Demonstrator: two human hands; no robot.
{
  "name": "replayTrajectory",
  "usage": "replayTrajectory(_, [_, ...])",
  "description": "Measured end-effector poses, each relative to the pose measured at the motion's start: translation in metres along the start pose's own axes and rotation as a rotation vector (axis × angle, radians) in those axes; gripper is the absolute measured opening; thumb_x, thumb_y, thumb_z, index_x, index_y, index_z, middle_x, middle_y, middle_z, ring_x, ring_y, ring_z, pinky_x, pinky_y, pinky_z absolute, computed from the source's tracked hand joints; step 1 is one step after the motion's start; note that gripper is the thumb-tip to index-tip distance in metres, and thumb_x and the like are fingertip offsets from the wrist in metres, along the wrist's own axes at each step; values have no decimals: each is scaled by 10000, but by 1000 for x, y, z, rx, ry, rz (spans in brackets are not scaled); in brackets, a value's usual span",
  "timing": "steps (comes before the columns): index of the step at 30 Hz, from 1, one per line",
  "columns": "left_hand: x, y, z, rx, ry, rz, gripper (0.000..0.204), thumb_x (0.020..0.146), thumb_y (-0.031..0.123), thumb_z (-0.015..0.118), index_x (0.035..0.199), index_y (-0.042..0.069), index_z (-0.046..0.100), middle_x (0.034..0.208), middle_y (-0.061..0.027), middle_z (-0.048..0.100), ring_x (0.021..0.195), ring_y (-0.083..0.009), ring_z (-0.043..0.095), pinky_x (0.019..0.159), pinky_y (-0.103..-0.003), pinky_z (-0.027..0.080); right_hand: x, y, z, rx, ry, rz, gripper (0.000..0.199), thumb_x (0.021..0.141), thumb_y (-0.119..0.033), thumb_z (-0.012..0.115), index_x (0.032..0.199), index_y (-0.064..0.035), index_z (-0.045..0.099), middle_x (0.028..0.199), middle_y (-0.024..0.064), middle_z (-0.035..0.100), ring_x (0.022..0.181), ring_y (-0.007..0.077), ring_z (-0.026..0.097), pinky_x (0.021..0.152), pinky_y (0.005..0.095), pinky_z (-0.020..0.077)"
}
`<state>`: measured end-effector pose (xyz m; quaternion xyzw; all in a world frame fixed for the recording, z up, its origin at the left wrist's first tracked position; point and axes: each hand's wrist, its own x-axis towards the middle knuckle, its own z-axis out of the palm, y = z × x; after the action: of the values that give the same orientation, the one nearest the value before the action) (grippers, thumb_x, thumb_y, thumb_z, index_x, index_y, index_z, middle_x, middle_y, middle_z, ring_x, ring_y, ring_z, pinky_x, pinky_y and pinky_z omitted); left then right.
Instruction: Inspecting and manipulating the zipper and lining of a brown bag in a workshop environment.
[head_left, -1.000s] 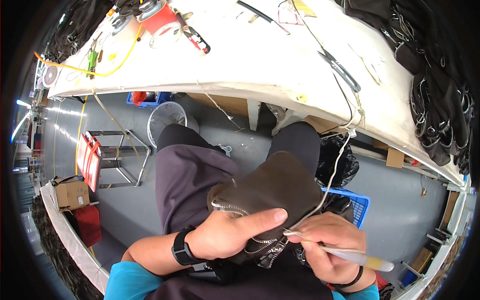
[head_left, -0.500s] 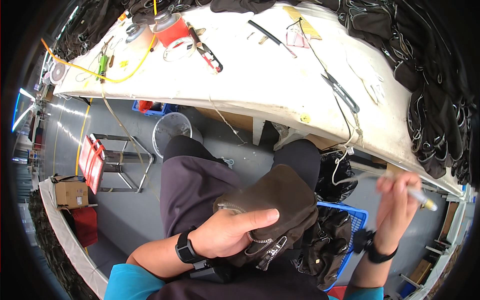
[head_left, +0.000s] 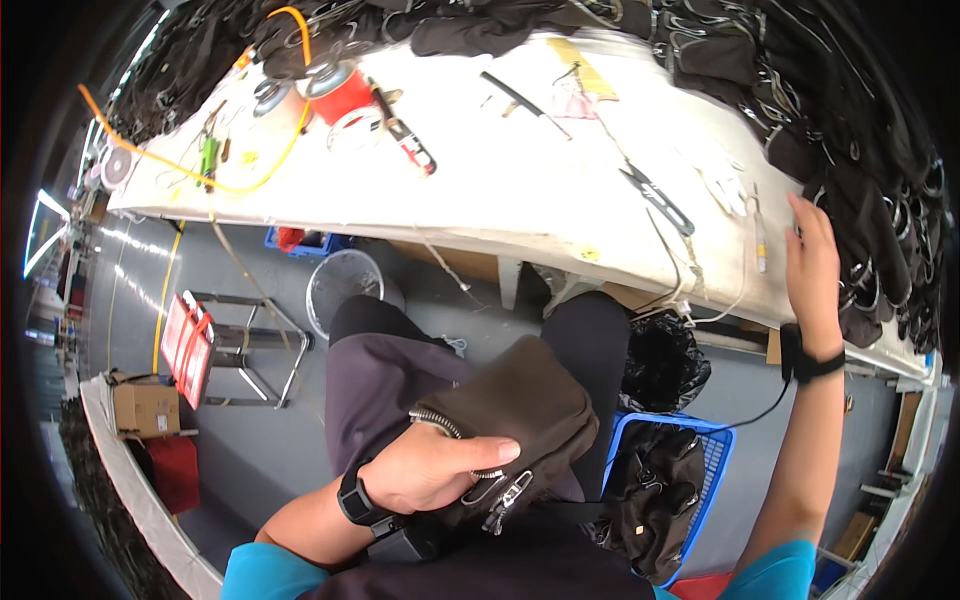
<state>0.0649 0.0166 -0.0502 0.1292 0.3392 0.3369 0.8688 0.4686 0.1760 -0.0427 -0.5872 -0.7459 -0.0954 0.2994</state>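
Holding dark pouch point(head_left: 545, 395) in left grip point(head_left: 425, 470), clamped around its near left end, resting on lap point(head_left: 385, 385), off desk point(head_left: 500, 190), in front of near edge. Reaching with right grip point(head_left: 815, 265), unfolded wide, over desk near its right edge, just beside white-yellow tool point(head_left: 761, 246) lying there, and close to dark pile point(head_left: 880, 180). Can't tell whether touching desk top. Also on desk: snips point(head_left: 660, 203) left of tool, toward near edge; red can point(head_left: 343, 97) toward far left corner; dark pile along right and far edges. On floor point(head_left: 255, 460): blue basket point(head_left: 716, 455) right of lap, with dark items point(head_left: 650, 500) inside; bucket point(head_left: 345, 290) and stool point(head_left: 185, 345) farther left.
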Motion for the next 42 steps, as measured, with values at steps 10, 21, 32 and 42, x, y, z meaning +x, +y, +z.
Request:
replayTrajectory(10, [-11,7,12,-25,-84,-28,404,888,72,673,1263,4,542,1184,-75,621,1020,-161,615,873,-309,510,-147,-217,6,1364,-460,417,454,870,-236,740,1179,38,553,1129,115,624,1008,183,597,885,295,460])
replayTrajectory(21, [-46,7,10,570,-13,234,309,906,169,696,1124,-20,584,830,-72,658,681,-200,624,700,-338,503,-154,-225,-29,1404,-384,495,432,979,-235,584,1288,54,495,1212,105,607,1092,179,578,960,316,436])
replayTrajectory(32, [-46,-1,2,1283,-103,1059,537,726,329,845,1108,28,617,975,-91,646,884,-268,625,759,-347,488,-162,-235,-37,1784,-152,893,465,990,-305,529,1325,17,493,1288,169,592,1138,272,608,979,385,489])
replayTrajectory(42, [-55,4,-5,1266,-99,1036,716,689,340,855,1280,42,580,1258,-166,543,1169,-336,522,986,-424,414,-177,-215,-51,2250,-251,1308,397,1006,-256,435,1293,2,523,1215,147,633,1099,272,621,987,407,491])
